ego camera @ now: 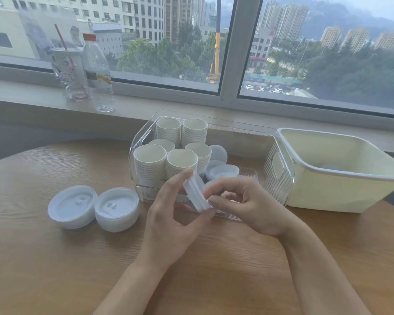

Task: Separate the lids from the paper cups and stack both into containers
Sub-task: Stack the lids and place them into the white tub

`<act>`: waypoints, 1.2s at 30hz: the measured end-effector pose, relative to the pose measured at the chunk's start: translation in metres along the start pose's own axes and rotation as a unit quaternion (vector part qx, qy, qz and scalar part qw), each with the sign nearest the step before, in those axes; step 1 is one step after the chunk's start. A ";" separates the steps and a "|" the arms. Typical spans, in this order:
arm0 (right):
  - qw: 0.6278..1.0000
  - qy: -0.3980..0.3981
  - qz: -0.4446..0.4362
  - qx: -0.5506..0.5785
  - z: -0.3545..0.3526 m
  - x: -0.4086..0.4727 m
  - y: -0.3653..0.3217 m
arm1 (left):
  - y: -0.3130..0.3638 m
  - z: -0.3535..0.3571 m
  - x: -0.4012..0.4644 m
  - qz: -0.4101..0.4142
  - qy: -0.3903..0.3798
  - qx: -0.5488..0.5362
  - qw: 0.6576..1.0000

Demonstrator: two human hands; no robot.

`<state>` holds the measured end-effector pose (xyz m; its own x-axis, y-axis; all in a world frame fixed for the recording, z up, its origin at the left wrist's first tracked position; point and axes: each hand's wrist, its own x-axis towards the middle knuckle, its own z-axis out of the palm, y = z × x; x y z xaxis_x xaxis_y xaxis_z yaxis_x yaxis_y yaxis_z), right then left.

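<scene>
Paper cups [149, 160]: white, stacked. Lids [72, 206]: white, translucent. Clear container [275, 164], centre of frame: transparent, vertical ribbing. Bin [323, 192], right of frame: cream. Table [55, 258]: light brown wood grain. Bottle [98, 73], upper left: clear, red cap, yellow label.

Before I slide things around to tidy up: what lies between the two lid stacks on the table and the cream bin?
In the head view, the clear container of stacked paper cups lies between the lid stacks and the cream bin; both hands hold lids before it.

Wooden table [55, 258]: lid stacks [93, 208], two bins [280, 176].
</scene>
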<state>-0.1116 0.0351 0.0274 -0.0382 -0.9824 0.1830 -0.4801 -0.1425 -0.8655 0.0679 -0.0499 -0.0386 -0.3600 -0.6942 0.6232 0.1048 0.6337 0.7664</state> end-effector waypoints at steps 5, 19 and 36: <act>0.999 0.020 0.022 -0.016 -0.002 -0.001 -0.002 | 0.002 0.001 0.000 0.012 -0.013 0.013 1.000; 0.997 -0.021 0.035 -0.069 -0.013 -0.006 -0.004 | 0.002 0.003 -0.003 -0.008 -0.040 0.019 0.999; 0.998 0.006 0.052 -0.044 -0.019 -0.010 -0.002 | -0.001 0.001 -0.003 -0.040 -0.039 0.003 0.998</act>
<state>-0.1267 0.0479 0.0360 -0.1020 -0.9898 0.0999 -0.5475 -0.0280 -0.8364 0.0684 -0.0480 -0.0419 -0.4383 -0.7142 0.5457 0.0664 0.5797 0.8121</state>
